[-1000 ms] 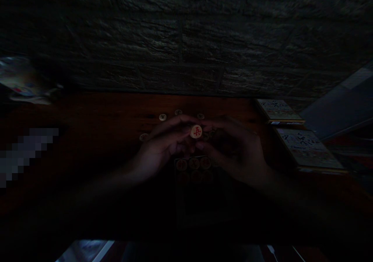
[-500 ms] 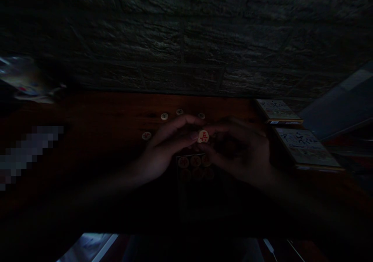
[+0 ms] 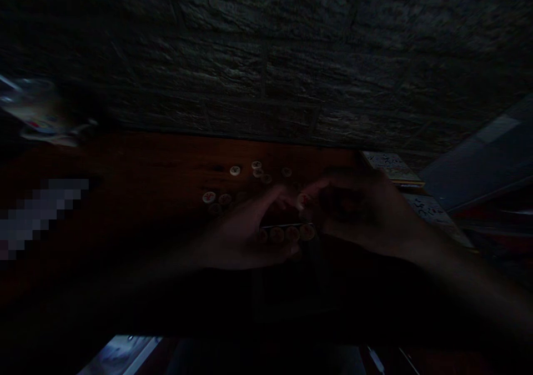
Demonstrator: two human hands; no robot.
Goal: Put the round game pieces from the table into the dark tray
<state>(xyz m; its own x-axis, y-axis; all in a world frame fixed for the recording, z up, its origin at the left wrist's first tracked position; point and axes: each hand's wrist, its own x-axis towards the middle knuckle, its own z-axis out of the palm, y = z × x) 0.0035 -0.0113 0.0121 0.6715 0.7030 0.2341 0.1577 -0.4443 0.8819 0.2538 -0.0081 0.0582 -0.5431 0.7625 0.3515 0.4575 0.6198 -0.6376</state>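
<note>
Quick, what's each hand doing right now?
Left hand: open, thumb and fingers apart.
Right hand: fingertips closed, holding a round piece with a red mark.

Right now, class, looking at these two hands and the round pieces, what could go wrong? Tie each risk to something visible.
The right hand seems to hold a red-marked piece at its fingertips, so it might slip. The left hand spreads close around the row of pieces, so a small movement could knock them askew. The light is so dim that marks on the loose pieces are hard to read; one could be mistaken for another.
</note>
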